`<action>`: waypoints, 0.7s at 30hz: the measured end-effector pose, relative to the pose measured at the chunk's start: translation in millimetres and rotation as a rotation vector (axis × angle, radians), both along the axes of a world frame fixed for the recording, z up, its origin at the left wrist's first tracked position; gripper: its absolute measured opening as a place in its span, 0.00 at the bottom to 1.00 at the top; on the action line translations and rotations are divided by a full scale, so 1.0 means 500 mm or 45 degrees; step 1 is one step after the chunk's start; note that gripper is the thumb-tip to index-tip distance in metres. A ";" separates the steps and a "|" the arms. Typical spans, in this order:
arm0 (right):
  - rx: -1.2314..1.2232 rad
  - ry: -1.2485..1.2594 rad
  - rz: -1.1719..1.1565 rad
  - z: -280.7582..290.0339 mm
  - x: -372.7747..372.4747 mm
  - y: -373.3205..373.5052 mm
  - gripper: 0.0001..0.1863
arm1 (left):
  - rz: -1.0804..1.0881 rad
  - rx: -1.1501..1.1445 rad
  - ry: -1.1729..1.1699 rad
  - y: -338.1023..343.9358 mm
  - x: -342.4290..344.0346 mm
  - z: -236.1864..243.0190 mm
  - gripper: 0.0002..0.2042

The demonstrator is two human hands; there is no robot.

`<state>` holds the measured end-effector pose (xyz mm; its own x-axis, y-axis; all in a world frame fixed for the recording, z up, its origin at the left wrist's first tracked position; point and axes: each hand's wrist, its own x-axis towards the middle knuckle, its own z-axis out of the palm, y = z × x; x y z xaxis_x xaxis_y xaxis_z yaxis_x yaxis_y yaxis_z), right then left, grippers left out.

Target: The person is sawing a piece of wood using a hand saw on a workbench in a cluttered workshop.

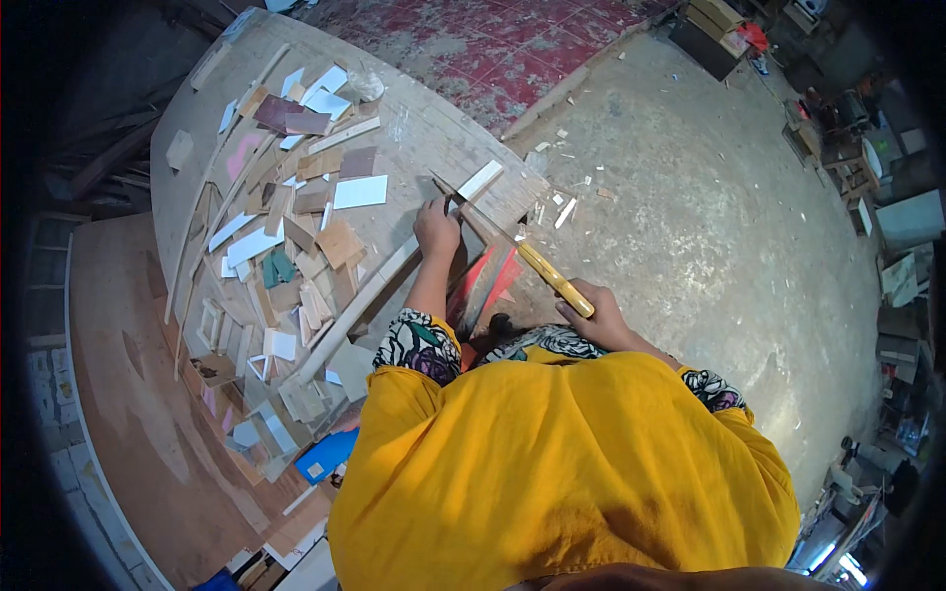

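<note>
My right hand (603, 317) is closed round the yellow handle of a handsaw (554, 278). The saw's thin blade slants up and left, crossing a pale wooden strip (481, 181) close to my left hand. Closed fingers of my left hand (437, 230) grip this strip at the edge of the wooden worktable (424, 118). A small dark piece shows beside the left thumb; its kind is unclear. Part of the strip is hidden under the left hand and the blade.
Several wood and white board offcuts (340, 241) cover the table's left half. A brown wooden panel (138, 394) lies at far left, near a blue box (327, 455). Wood scraps (565, 212) dot the concrete floor (690, 217). Clutter lines the right side.
</note>
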<state>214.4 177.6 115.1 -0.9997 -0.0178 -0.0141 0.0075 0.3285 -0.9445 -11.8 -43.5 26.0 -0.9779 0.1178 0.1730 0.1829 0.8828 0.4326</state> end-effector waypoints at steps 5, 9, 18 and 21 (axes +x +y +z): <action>0.096 0.050 0.019 0.012 0.030 0.026 0.10 | 0.000 -0.042 0.025 0.039 0.034 0.004 0.13; 0.127 -0.101 0.123 -0.005 0.044 0.041 0.12 | 0.080 -0.085 0.099 0.068 0.050 -0.009 0.11; 0.117 -0.111 -0.016 -0.040 0.061 0.033 0.13 | 0.147 -0.037 0.305 0.094 0.058 -0.064 0.11; -0.014 -0.116 -0.136 -0.055 0.059 0.035 0.13 | 0.135 -0.020 0.417 0.091 0.060 -0.076 0.10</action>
